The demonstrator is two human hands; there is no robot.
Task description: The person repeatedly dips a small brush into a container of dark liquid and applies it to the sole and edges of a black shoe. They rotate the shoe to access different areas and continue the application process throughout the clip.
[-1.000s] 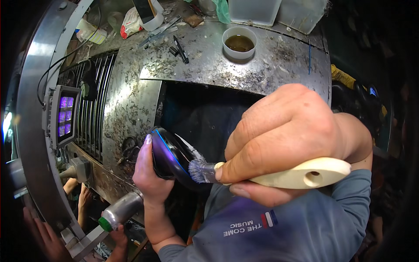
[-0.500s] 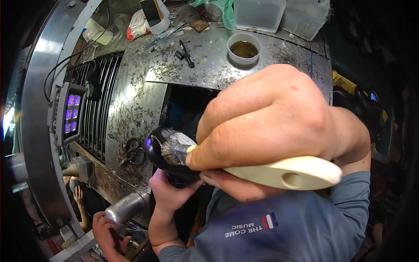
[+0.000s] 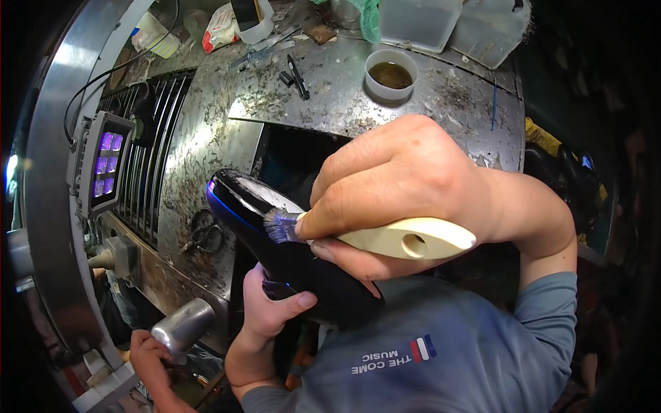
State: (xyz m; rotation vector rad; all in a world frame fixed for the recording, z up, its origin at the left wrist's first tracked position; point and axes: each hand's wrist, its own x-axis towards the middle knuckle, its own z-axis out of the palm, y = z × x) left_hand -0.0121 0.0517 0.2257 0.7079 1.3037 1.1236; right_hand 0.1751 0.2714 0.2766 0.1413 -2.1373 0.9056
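A flat brush (image 3: pixel 413 239) with a cream handle and a hole near its end is gripped in my right hand (image 3: pixel 399 182). Its greyish bristles meet the edge of a black shoe upper (image 3: pixel 275 255), along a pale strip on its underside. Below, my left hand (image 3: pixel 272 299) wraps round the shoe with its thumb across the side; the other fingers are mostly hidden. The shoe tilts, toe end up to the left, and its lower end lies over my grey-blue shirt. A white bowl (image 3: pixel 391 77) of brownish liquid stands beyond my right hand.
A lamp (image 3: pixel 105 165) glowing purple stands left, by a metal grille (image 3: pixel 155 141). On the stained metal bench lie a black marker (image 3: pixel 298 77) and scissors (image 3: pixel 205 230). Translucent bins (image 3: pixel 420 24) stand at the back. Another person's hand (image 3: pixel 146 358) is near a metal cylinder (image 3: pixel 184 327) lower left.
The shoe has swung up and left, so more of its length shows. My right hand and the brush have shifted slightly, with the bristles now further back from the toe.
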